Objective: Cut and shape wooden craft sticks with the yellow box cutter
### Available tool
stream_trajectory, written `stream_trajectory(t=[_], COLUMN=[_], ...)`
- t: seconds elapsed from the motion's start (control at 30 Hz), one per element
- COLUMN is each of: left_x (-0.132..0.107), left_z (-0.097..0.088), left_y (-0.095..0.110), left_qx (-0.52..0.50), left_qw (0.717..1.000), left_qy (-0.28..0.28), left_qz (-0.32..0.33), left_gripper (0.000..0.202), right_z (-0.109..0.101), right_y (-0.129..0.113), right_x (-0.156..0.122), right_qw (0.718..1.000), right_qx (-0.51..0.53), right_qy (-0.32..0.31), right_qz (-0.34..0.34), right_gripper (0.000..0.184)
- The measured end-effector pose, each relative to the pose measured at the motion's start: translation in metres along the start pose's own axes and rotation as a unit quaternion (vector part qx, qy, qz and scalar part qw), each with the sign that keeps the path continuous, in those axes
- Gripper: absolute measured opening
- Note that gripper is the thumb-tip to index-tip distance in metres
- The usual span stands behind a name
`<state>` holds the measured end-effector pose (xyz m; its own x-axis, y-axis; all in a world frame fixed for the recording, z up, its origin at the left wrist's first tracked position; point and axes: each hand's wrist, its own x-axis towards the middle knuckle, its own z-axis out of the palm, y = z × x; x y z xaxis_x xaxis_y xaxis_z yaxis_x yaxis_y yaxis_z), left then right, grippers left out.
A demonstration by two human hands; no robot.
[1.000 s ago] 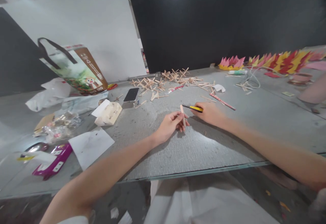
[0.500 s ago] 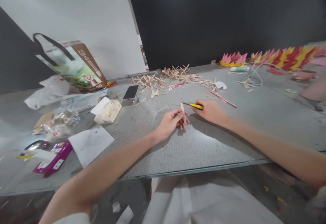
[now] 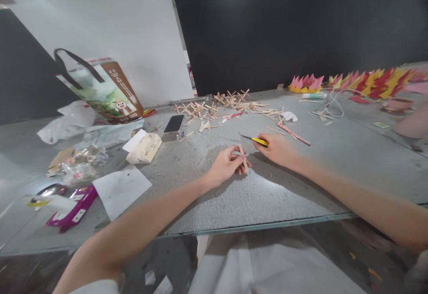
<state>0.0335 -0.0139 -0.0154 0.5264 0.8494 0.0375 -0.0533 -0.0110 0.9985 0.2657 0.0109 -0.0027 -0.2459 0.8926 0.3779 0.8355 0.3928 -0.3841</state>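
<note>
My left hand (image 3: 226,166) pinches a flat wooden stick (image 3: 244,158) that rests on the grey table (image 3: 254,191), near its middle. Right beside it, my right hand (image 3: 277,149) is closed around a yellow-handled cutter (image 3: 257,140) whose dark blade points left, above the top end of the stick. A heap of wooden sticks and glued stick crosses (image 3: 220,104) lies further back on the table.
A phone (image 3: 174,123) and a small wooden block (image 3: 144,148) lie left of my hands. A printed bag (image 3: 103,89), plastic wrappers, white paper (image 3: 121,190) and a purple box (image 3: 71,208) crowd the left side. Coloured paper spikes (image 3: 364,81), a glue tube and a cable sit at the back right.
My left hand has tilted the stick slightly and shifted a little toward me. The right hand with the cutter stays close beside it.
</note>
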Motion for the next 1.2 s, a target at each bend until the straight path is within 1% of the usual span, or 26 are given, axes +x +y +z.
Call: stream_trajectory(t=[0.17,0.3,0.47,0.6,0.67,0.8,0.9,0.93,1.0,1.03,1.1,1.2], left_x=[-0.003,-0.004,-0.005,-0.006,-0.006,-0.005,-0.004,-0.004,-0.003,-0.003,-0.003,-0.002], left_z=[0.002,0.002,0.002,0.003,0.004,0.004,0.004,0.004,0.004,0.004,0.003,0.003], left_y=[-0.002,-0.004,-0.005,-0.002,-0.001,-0.001,-0.003,-0.004,-0.005,-0.005,-0.005,-0.005], left_qx=[0.044,0.060,0.065,0.066,0.066,0.062,0.056,0.053,0.051,0.051,0.051,0.050], left_qw=[0.998,0.997,0.997,0.997,0.997,0.998,0.998,0.998,0.998,0.998,0.998,0.998], left_qy=[-0.023,-0.035,-0.036,-0.031,-0.027,-0.021,-0.020,-0.019,-0.015,-0.012,-0.009,-0.012], left_qz=[0.025,0.028,0.028,0.027,0.028,0.026,0.033,0.033,0.031,0.030,0.027,0.025], left_gripper=[0.031,0.035,0.032,0.030,0.030,0.031,0.029,0.029,0.031,0.032,0.032,0.030], right_z=[-0.001,-0.001,0.000,0.004,0.007,0.007,0.002,0.000,-0.004,-0.006,-0.010,-0.013], right_y=[-0.002,-0.002,0.000,0.009,0.013,0.012,0.013,0.017,0.033,0.044,0.070,0.106], right_x=[-0.001,-0.001,0.000,0.003,0.003,0.001,0.004,0.007,0.014,0.018,0.026,0.033], right_qw=[1.000,1.000,1.000,0.999,0.998,0.996,0.997,0.998,0.996,0.995,0.989,0.984], right_qx=[0.002,-0.002,-0.015,-0.030,-0.049,-0.070,-0.060,-0.060,-0.071,-0.092,-0.145,-0.166], right_qy=[-0.002,-0.002,-0.005,-0.007,-0.020,-0.053,-0.036,-0.023,0.003,0.016,0.033,0.042], right_qz=[0.005,0.005,0.008,0.025,0.030,0.011,-0.015,-0.028,-0.045,-0.035,0.011,0.048], right_gripper=[0.023,0.023,0.024,0.022,0.022,0.024,0.029,0.032,0.032,0.031,0.028,0.030])
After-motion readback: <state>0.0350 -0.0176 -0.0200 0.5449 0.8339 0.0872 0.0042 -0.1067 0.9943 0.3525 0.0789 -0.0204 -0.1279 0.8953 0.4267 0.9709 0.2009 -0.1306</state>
